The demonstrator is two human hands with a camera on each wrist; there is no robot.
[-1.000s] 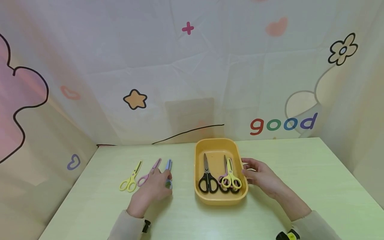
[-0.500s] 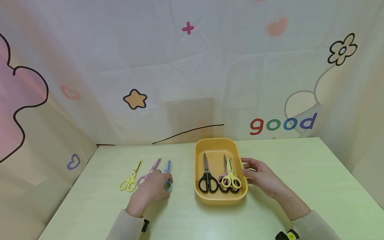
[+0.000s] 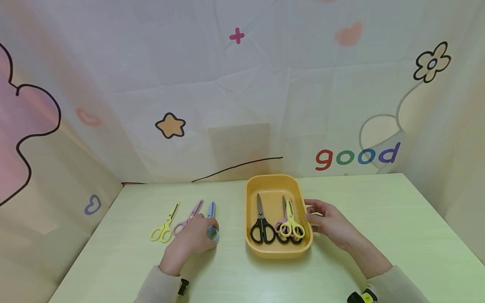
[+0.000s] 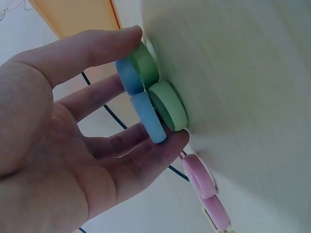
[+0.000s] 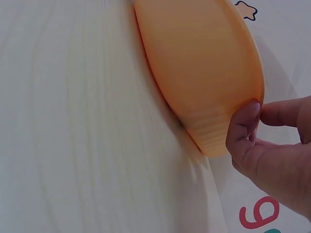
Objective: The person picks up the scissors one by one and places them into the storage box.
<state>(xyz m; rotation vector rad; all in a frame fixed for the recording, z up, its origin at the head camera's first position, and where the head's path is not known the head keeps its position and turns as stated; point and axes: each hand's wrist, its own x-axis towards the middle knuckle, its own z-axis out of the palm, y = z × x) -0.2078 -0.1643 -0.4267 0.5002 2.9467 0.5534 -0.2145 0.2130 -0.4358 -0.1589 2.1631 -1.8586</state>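
My left hand (image 3: 191, 242) grips the handles of blue scissors (image 3: 211, 209). In the left wrist view, green scissor handles (image 4: 169, 107) lie against the blue ones on the table side. Thumb and fingers curl in from both ends of the handles. Beside this hand lie pink scissors (image 3: 196, 208), partly hidden by it, and yellow scissors (image 3: 163, 231). A yellow-orange tray (image 3: 274, 254) has its right rim pinched between thumb and fingers of my right hand (image 3: 331, 223). Inside it rest black scissors (image 3: 261, 221), more yellow scissors (image 3: 291, 223) over pink ones, and another black-handled pair mostly covered.
Everything lies on a pale green table (image 3: 390, 219). A printed cloth (image 3: 242, 101) hangs behind and at the sides, and its lower edge meets the back of the table.
My left fingers have shifted slightly on the handles, and the blue blades have turned a little more upright. My right hand and the tray have stayed in place.
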